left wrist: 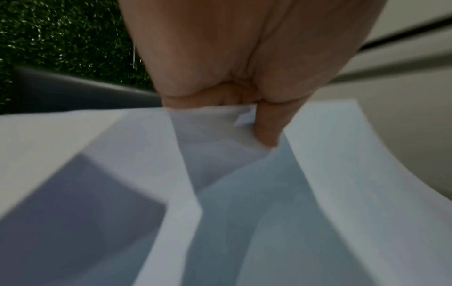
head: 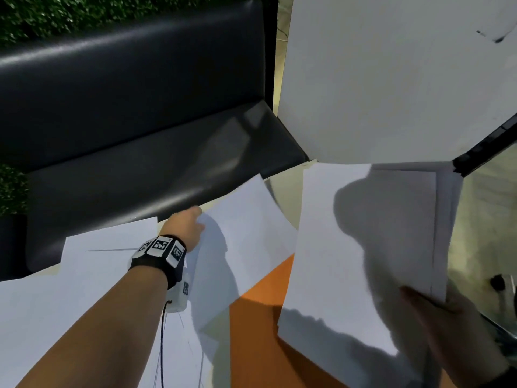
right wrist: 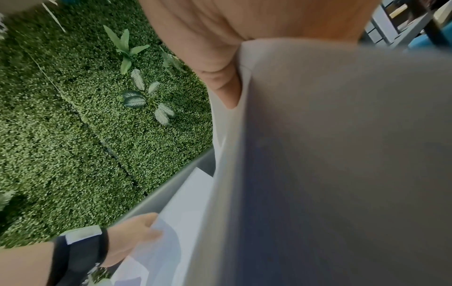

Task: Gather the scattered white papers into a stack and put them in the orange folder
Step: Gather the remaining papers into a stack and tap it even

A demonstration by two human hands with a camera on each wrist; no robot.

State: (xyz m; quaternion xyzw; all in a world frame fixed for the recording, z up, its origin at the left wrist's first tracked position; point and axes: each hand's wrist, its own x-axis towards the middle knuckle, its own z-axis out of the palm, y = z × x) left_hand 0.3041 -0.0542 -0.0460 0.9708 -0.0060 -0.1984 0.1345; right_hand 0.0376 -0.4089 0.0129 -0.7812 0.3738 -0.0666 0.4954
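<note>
So right now we've got our left hand [head: 186,228] stretched out over the table, pinching the far corner of one thin white sheet of paper [head: 240,242] between thumb and fingers; the left wrist view shows the thumb [left wrist: 266,131] pressed down on the crumpled corner with the sheet curling away below it. That sheet is lifted and bowed, its lower part hanging over the flat orange folder [head: 257,317], which lies on the table between our two arms with only a wedge of it showing. Our right hand [head: 436,312] grips a small stack of white papers [head: 363,247] at its near right corner, thumb on top, fingers hidden underneath, and the stack is held up off the table, tilted toward us, partly covering the folder. More loose white sheets [head: 92,264] lie overlapping on the table under and left of our left forearm. Behind the table runs a dark padded bench [head: 126,107], with a leafy green wall panel [right wrist: 73,135] above it and a white board [head: 391,79] standing to the right.
</note>
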